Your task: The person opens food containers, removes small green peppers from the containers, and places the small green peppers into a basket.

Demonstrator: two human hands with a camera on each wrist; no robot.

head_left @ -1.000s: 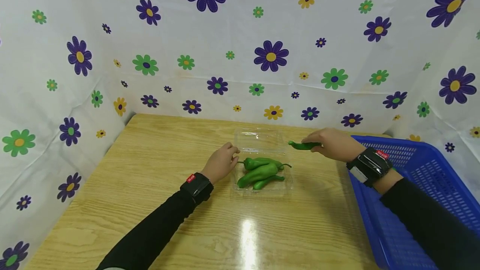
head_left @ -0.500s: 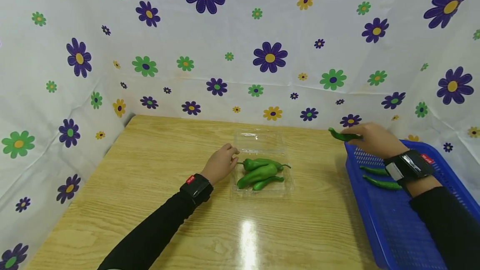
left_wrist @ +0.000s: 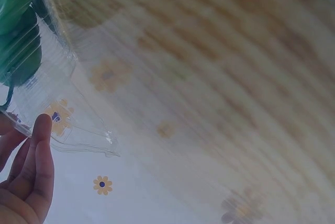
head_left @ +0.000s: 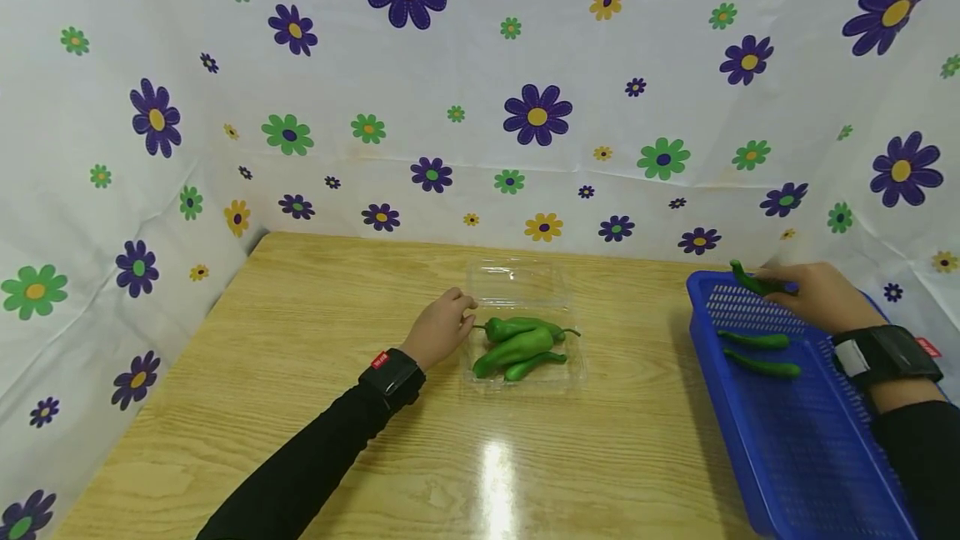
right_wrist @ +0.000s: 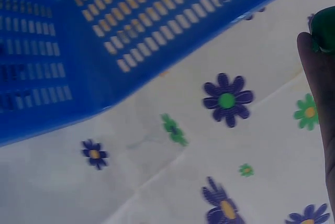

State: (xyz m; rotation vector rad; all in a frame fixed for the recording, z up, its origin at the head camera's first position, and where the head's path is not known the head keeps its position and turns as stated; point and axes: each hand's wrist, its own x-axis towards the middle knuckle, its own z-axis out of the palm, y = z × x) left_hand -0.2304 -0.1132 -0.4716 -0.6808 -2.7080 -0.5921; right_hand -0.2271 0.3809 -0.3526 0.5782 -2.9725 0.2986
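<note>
My right hand (head_left: 821,297) holds a slim green chili pepper (head_left: 744,277) above the far end of the blue basket (head_left: 723,415). In the right wrist view only part of that pepper (right_wrist: 324,28) shows at the right edge. Two more green peppers (head_left: 761,367) lie inside the basket. My left hand (head_left: 438,327) pinches the left edge of a clear plastic box (head_left: 566,375), whose hinged lid (head_left: 517,283) lies folded back. Several green peppers (head_left: 517,350) rest in the box. The left wrist view shows thumb and fingers at the box's edge (left_wrist: 78,143).
A wooden table (head_left: 315,340) carries the box, with the basket along its right side. A white flowered cloth (head_left: 450,65) hangs behind and at both sides. The basket has slotted walls and a raised rim.
My right hand has carried its pepper rightward, from beside the box to over the basket's far end. The peppers in the basket have come into view. My left hand has stayed at the box.
</note>
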